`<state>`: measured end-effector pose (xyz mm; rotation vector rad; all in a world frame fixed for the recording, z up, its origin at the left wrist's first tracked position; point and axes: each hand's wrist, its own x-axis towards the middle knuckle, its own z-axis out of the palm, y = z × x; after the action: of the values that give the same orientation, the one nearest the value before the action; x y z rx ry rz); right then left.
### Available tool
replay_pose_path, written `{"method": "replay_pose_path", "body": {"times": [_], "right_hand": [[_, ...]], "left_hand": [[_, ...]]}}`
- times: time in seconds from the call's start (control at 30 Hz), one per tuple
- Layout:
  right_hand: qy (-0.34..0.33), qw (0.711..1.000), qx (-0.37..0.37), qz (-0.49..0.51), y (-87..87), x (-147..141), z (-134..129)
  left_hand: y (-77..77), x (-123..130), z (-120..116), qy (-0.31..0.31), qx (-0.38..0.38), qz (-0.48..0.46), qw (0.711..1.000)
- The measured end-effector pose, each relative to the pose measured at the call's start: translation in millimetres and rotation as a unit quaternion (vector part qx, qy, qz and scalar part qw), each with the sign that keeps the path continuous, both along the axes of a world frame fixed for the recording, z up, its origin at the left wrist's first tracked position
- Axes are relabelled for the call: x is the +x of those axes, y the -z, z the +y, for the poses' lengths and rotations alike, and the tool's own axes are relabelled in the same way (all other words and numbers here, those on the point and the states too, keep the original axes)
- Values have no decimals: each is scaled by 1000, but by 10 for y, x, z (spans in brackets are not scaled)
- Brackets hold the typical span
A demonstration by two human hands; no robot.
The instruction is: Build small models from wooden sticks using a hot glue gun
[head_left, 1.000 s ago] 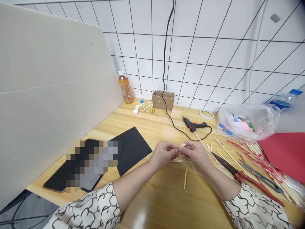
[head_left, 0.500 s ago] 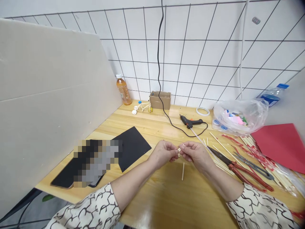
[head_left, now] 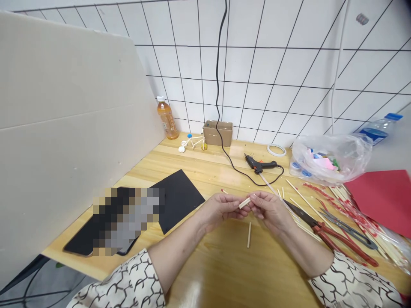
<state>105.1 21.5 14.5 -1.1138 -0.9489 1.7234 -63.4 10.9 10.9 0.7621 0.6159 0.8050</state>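
My left hand (head_left: 221, 209) and my right hand (head_left: 269, 209) meet above the wooden tabletop (head_left: 205, 261), holding a short pale wooden stick (head_left: 244, 202) between their fingertips. Its left end lies in my left fingers and its right end in my right fingers. Just below my hands, a loose wooden stick (head_left: 248, 235) lies on the table. A thin red-tipped stick (head_left: 223, 191) shows beyond my left hand. Red-handled scissors (head_left: 327, 231) and several long wooden sticks (head_left: 308, 209) lie to the right of my right hand.
A black hot glue gun (head_left: 258, 164) with its cord lies behind my hands, beside a cardboard box (head_left: 218, 133) and a small stick model with wheels (head_left: 192, 143). A plastic bag of colored items (head_left: 329, 159), red paper (head_left: 382, 196), and a black sheet (head_left: 180, 201) also lie about.
The short stick now shows more length between my fingertips and tilts up to the right. My hands have shifted slightly apart, and the view has moved a little.
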Motion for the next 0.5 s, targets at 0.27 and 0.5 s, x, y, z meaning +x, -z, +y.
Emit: {"method": "replay_pose_path", "body": {"times": [0.27, 0.5], "right_hand": [[42, 997, -11, 58, -52, -28, -73], [67, 997, 3, 49, -110, -68, -101]], "left_hand": [[77, 95, -41, -74, 15, -12, 997], [86, 155, -92, -145, 22, -16, 989]]}}
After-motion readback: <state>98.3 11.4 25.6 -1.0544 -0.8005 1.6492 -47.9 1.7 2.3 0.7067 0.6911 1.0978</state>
